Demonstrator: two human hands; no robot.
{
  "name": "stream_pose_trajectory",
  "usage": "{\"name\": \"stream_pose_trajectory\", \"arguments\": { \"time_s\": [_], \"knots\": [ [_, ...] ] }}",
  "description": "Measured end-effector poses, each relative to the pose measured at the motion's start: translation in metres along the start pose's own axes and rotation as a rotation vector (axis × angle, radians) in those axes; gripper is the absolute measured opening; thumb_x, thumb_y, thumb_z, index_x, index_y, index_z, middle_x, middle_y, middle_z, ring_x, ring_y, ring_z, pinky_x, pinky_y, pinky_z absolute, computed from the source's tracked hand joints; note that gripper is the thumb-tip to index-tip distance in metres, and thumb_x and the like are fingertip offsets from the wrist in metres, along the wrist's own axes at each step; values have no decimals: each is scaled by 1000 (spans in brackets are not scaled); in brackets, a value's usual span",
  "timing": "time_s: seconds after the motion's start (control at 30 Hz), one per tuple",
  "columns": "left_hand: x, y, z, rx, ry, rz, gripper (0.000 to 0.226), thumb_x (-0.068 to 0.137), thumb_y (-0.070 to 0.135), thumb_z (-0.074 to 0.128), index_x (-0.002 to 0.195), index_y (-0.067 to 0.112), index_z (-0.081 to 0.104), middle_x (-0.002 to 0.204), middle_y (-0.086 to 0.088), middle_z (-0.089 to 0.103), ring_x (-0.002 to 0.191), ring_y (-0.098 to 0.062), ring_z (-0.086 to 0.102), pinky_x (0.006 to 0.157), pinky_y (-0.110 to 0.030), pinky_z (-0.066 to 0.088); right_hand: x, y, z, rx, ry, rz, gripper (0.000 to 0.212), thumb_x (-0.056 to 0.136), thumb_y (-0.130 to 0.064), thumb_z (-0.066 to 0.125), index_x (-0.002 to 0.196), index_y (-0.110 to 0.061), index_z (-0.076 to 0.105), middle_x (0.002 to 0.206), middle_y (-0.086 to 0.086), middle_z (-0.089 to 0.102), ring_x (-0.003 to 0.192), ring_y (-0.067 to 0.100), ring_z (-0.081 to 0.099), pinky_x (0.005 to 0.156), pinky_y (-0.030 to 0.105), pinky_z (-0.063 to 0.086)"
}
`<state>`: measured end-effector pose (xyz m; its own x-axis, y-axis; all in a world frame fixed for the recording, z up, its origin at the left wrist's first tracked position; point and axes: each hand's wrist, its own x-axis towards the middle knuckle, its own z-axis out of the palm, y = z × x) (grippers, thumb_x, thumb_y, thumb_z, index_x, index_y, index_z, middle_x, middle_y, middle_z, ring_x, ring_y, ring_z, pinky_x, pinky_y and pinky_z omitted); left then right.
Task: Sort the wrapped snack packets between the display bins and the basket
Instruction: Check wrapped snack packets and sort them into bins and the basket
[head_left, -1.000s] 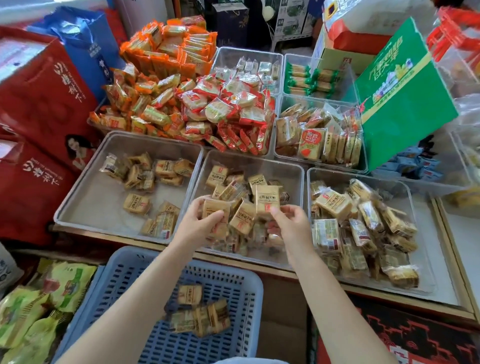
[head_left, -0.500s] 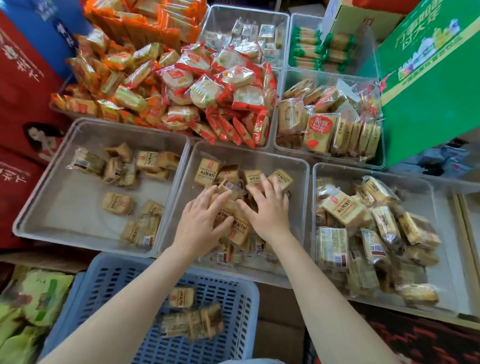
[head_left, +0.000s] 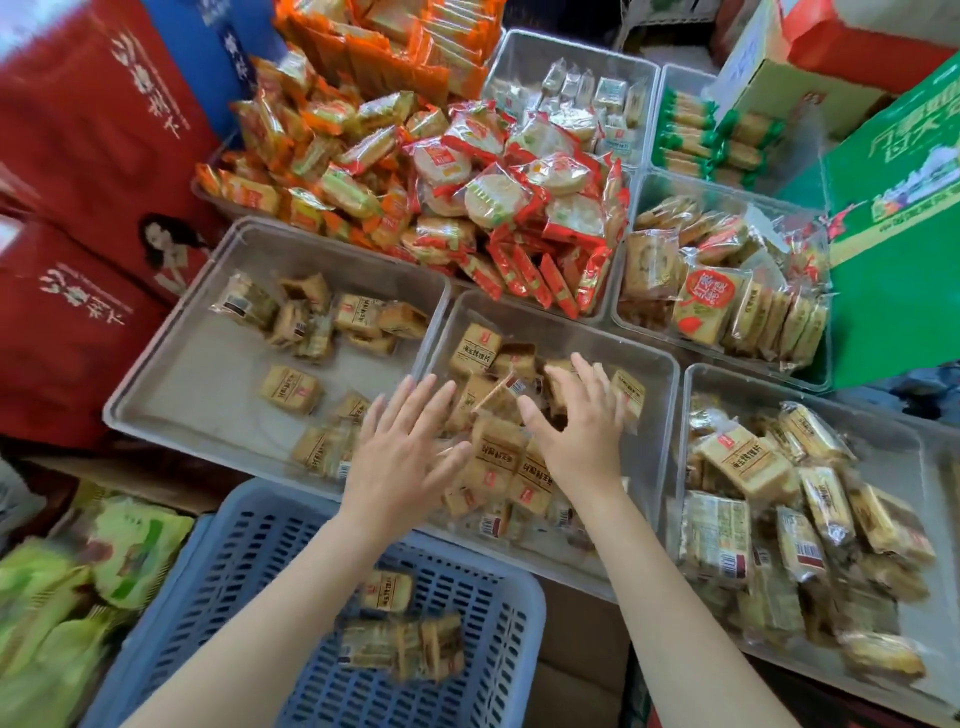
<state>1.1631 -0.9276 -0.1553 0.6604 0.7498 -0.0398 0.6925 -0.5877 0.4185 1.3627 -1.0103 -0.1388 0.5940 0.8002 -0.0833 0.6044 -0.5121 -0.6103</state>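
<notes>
I see my left hand (head_left: 402, 457) spread flat, fingers straight, over the near left part of the middle bin (head_left: 660, 364), holding nothing. My right hand (head_left: 584, 431) is also spread wide, its fingers resting on the tan snack packets (head_left: 498, 457) heaped in that bin. The left bin (head_left: 171, 384) holds a few scattered packets, the right bin (head_left: 893, 441) a fuller pile. Nearest me, the blue basket (head_left: 239, 577) carries several packets (head_left: 400, 642).
</notes>
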Motion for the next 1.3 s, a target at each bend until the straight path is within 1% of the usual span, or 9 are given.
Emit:
{"name": "stream_pose_trajectory", "arguments": {
  "time_s": [0.2, 0.33, 0.43, 0.53, 0.77, 0.9, 1.07, 1.23, 1.3],
  "knots": [
    [-64, -102, -30, 77, 52, -318, 87, 94, 76, 25, 151, 14, 46, 159, -7, 43, 153, -24, 28, 125, -39, -3, 22, -116, 51, 212, -389, -231, 49, 93, -46, 69, 132, -18, 60, 140, -2, 57, 129, 6, 44, 115, 37, 37],
    [-74, -147, -44, 131, 54, -342, 100, 90, 86, 19, 152, 12, 44, 160, -8, 41, 153, -24, 26, 125, -42, -7, 38, -172, 110, 62, -766, -135, 78, 81, -57, 78, 146, -27, 46, 148, -3, 49, 135, 16, 47, 104, 34, 43],
    [-75, -169, -49, 86, 89, -320, 100, 88, 88, 22, 152, 13, 44, 160, -7, 40, 153, -22, 23, 125, -40, -8, 53, -185, 146, -156, -875, -40, 110, 77, -57, 82, 161, -22, 20, 165, 5, 29, 149, 26, 32, 115, 41, 35],
    [-76, -175, -46, 31, 141, -294, 93, 91, 85, 24, 145, 14, 49, 151, -7, 50, 146, -23, 29, 125, -38, -8, 66, -182, 166, -372, -959, 69, 120, 77, -63, 78, 162, -11, 10, 165, 12, 25, 149, 32, 32, 114, 40, 36],
    [-73, -183, -30, 9, 295, -254, 88, 91, 82, 26, 142, 14, 46, 144, -5, 45, 141, -27, 36, 125, -45, -2, 70, -177, 177, -510, -1008, 78, 117, 68, -62, 85, 156, -7, 30, 158, 13, 40, 142, 30, 42, 111, 37, 39],
    [-73, -183, -27, 3, 302, -242, 91, 91, 83, 24, 143, 12, 48, 144, -7, 48, 141, -27, 36, 124, -47, 0, 69, -178, 176, -519, -1051, 24, 99, 73, -52, 87, 151, -14, 40, 153, 8, 45, 137, 28, 47, 111, 37, 43],
    [-74, -183, -30, -8, 220, -260, 92, 92, 84, 22, 144, 12, 47, 144, -5, 47, 142, -25, 33, 124, -44, -5, 62, -181, 170, -502, -1021, -8, 111, 71, -52, 87, 157, -12, 28, 156, 10, 37, 139, 30, 43, 110, 38, 41],
    [-74, -175, -50, -32, 83, -333, 109, 78, 96, 8, 147, 20, 48, 151, -1, 46, 152, -20, 20, 123, -39, -19, 39, -190, 140, -64, -859, 0, 83, 69, -46, 91, 136, -25, 47, 122, -8, 60, 105, 7, 60, 83, 25, 51],
    [-74, -157, -68, -212, 85, -359, 104, 75, 97, 24, 145, 25, 50, 148, 3, 51, 150, -17, 27, 126, -39, -12, 24, -192, 117, 131, -791, 21, 80, 69, -45, 91, 133, -27, 48, 121, -10, 62, 105, 4, 61, 82, 22, 50]
  ]
}}
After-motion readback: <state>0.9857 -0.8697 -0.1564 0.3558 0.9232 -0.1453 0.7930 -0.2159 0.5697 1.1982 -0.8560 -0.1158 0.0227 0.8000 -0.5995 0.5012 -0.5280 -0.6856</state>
